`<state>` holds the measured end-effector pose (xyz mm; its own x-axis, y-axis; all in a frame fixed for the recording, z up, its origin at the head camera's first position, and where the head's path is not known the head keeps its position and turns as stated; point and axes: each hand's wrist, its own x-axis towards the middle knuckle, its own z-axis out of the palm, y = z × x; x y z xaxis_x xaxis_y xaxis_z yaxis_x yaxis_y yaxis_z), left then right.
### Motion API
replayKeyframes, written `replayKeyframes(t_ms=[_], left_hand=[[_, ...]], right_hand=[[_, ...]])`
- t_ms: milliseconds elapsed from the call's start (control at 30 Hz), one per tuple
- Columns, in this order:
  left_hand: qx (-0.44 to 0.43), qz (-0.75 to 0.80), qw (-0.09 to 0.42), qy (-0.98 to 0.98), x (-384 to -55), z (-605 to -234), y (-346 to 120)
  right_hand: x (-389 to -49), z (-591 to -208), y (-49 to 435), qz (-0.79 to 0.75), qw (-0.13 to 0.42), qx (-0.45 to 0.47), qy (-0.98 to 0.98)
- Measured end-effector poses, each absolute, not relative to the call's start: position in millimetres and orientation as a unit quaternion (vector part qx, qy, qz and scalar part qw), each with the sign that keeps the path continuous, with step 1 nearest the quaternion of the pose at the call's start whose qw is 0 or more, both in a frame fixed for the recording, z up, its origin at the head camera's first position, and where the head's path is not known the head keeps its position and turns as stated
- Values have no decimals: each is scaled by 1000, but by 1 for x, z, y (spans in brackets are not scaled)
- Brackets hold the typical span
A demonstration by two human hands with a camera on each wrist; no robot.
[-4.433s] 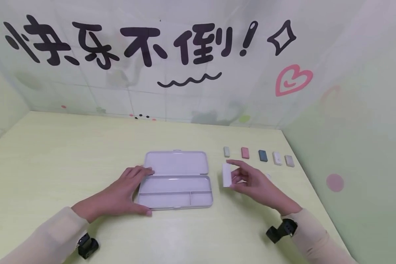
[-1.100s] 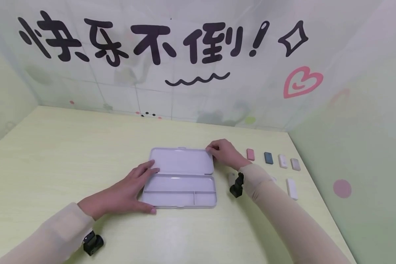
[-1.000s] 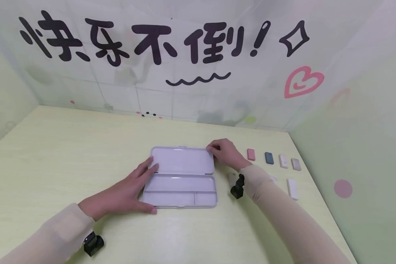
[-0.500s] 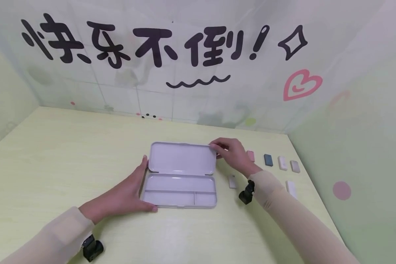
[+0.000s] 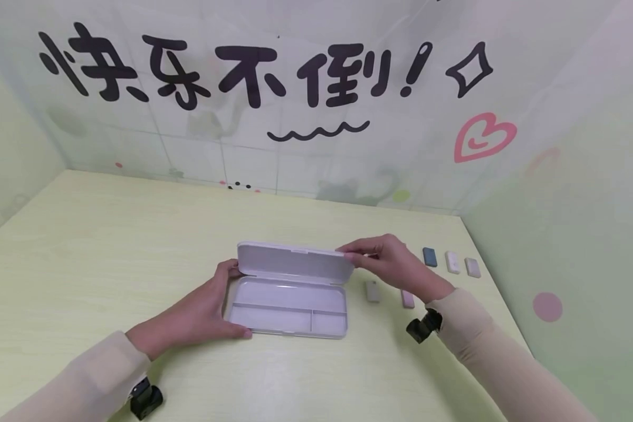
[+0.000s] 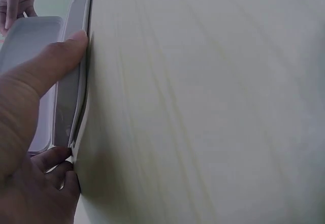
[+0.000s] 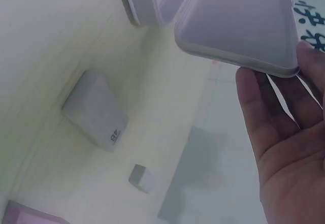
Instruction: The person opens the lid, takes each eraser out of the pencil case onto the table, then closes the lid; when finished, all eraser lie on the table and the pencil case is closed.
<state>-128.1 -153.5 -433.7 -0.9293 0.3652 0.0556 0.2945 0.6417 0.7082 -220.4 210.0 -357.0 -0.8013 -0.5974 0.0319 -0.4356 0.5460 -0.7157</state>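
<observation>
A lilac pencil case (image 5: pixel 274 319) lies on the table, its lid (image 5: pixel 295 262) hinged partway up from the base. Long and small compartments divide the base. At the case's left end, my left hand (image 5: pixel 195 316) grips it, the thumb on the front edge and fingers around the far left side. My right hand (image 5: pixel 395 266) pinches the lid's raised right corner; in the right wrist view the lid's corner (image 7: pixel 244 26) sits between thumb and fingers. Just right of the case lies a grey eraser (image 5: pixel 372 291), marked 4B in the right wrist view.
A pink eraser (image 5: pixel 408 299) lies under the right wrist. Farther back stand a blue eraser (image 5: pixel 429 257), a white eraser (image 5: pixel 452 262) and a grey eraser (image 5: pixel 472 267). Lettered wall sheeting (image 5: pixel 316 164) borders the table's back, with a plain panel (image 5: pixel 569 234) at the right.
My right hand has let go of a white block, taken the lid's right corner, and swung the lid up and toward me. My left hand stays at the case's left end.
</observation>
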Motion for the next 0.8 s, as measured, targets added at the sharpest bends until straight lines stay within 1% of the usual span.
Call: replayKeyframes(t_ms=[133, 233, 400, 567, 800], left_hand=[[183, 372, 47, 909, -127, -432, -155], [185, 365, 49, 911, -127, -432, -157], [198, 357, 50, 912, -124, -434, -157], [205, 320, 32, 925, -119, -433, -155], [222, 272, 34, 936, -117, -425, -155]], right_hand=[[-206, -356, 210, -343, 144, -339, 864], [-197, -358, 210, -325, 182, -361, 855], [-183, -366, 208, -281, 207, -358, 866], [-174, -376, 206, -251, 209, -355, 876], [-164, -383, 205, -212, 176, -375, 885]])
